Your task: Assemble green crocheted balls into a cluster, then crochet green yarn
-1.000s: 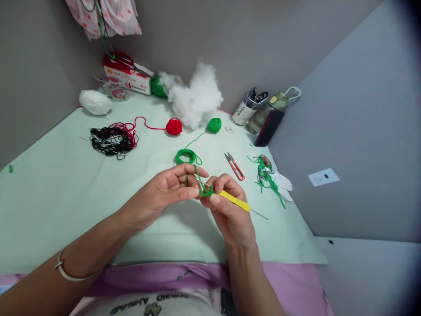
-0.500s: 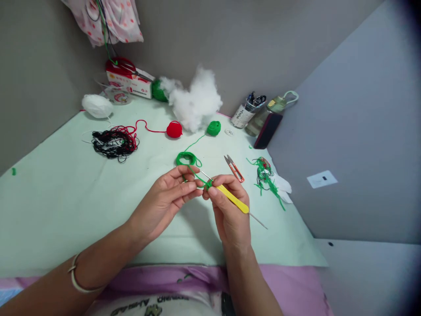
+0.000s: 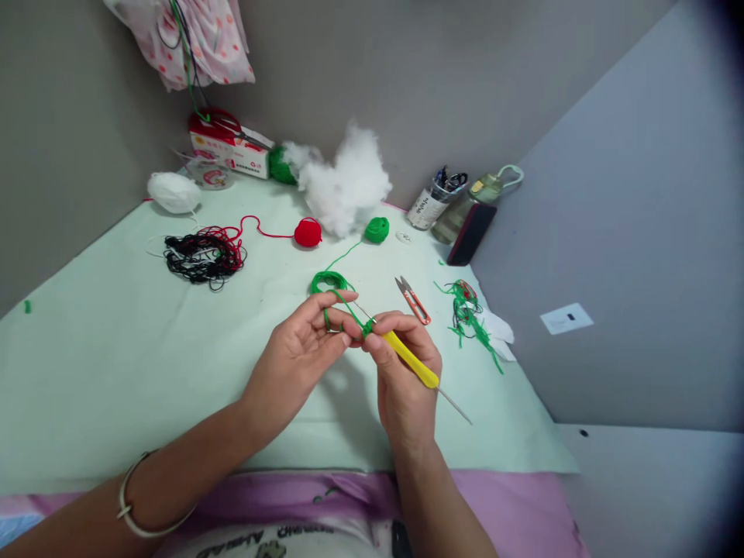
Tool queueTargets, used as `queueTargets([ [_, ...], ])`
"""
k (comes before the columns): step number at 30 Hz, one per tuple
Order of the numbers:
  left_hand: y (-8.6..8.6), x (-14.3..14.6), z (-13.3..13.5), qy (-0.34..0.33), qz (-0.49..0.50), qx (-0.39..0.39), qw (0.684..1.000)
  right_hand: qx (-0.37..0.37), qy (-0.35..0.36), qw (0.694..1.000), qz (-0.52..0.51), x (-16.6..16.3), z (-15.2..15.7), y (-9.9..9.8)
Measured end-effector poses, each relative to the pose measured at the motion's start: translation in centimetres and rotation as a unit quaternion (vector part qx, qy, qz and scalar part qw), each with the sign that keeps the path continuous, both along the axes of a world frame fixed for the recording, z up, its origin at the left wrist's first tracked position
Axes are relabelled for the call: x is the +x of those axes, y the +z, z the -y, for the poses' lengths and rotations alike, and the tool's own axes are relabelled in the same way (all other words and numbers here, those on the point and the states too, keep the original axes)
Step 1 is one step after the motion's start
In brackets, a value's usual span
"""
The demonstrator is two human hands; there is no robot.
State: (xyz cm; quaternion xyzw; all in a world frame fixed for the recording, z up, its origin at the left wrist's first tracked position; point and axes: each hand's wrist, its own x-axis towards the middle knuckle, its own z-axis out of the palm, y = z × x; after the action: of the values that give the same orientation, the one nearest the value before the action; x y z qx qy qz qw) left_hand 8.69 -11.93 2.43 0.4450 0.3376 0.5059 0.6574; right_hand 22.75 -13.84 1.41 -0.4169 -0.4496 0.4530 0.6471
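My right hand (image 3: 410,372) is closed around the yellow handle of a crochet hook (image 3: 414,361), whose metal tip points up and left. A small piece of green crochet (image 3: 368,328) sits by the hook, pinched at my right fingertips and partly hidden. My left hand (image 3: 299,349) is closed on green yarn (image 3: 344,304), which runs over the raised index finger and loops round another finger. Just beyond my left hand lies a loose coil of green yarn (image 3: 328,283). From the coil a strand leads back to a small green yarn ball (image 3: 377,229).
Orange thread snips (image 3: 412,301) lie right of the hands, with yarn scraps (image 3: 470,314) farther right. Behind are white stuffing (image 3: 346,182), a red yarn ball (image 3: 308,232), a phone (image 3: 472,235) and a pen cup (image 3: 428,205). Tangled black yarn (image 3: 203,257) lies at left.
My left fingers have shifted slightly and curled closer to the green piece. The back end of the crochet hook has tipped a little lower.
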Motion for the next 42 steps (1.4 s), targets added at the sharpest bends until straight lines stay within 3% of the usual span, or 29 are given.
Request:
queueTargets([
  [6, 0.4, 0.0, 0.1, -0.002, -0.006, -0.008, 1.000, 0.000, -0.012, 1.000, 0.021, 0.0, 0.1, 0.2],
  [12, -0.3, 0.0, 0.3, -0.031, 0.019, -0.022, 0.999, 0.022, -0.020, 0.999, 0.041, -0.1, 0.1, 0.5],
  [18, -0.2, 0.4, 0.0, -0.033, 0.054, -0.088, 0.994, 0.066, -0.040, 0.985, 0.157, -0.1, 0.6, 0.9],
  [26, 0.4, 0.2, -0.5, -0.053, 0.072, -0.104, 0.991, 0.076, 0.004, 0.975, 0.210, 0.9, 0.9, 1.0],
  [36, 0.2, -0.3, -0.4, -0.048, 0.080, -0.106, 0.990, -0.001, -0.026, 0.999, 0.025, 1.1, 0.3, -0.1],
  [42, 0.2, -0.4, -0.3, -0.051, 0.060, -0.087, 0.993, 0.033, 0.016, 0.999, 0.023, 1.1, 0.0, -0.1],
])
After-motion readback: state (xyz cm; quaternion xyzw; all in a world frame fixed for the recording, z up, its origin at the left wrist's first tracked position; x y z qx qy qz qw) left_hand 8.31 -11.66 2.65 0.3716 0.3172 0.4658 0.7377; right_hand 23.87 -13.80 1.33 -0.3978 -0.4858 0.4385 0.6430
